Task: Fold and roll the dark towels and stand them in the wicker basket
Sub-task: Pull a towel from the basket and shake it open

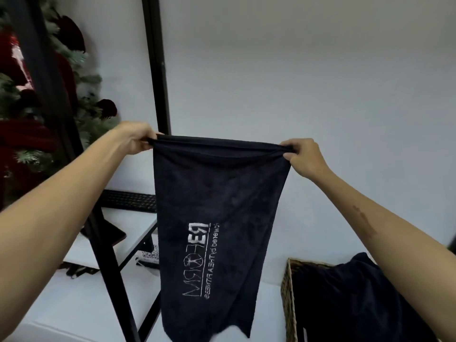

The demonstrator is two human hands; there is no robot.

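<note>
At the far left stands a frosted Christmas tree (49, 77) with dark red ornaments, behind a slanted black frame bar (98, 230). Lower down, a black keyboard (129, 201) lies on a white shelf (133, 225) close to the wall. The left hand (134, 138) is raised in front of the wall, its fingers curled and pinching one top corner of a dark towel (217, 193). The towel hangs in the air between the two hands, its top edge stretched taut and its length dropping straight down, with white lettering showing mirrored and running sideways on the cloth. The right hand (302, 156) pinches the other top corner, fingers bunched tight around the fabric. At the lower right a wicker basket (287, 292) sits on the white surface, with more dark towels (350, 297) heaped loosely inside it and spilling over its rim.
</note>
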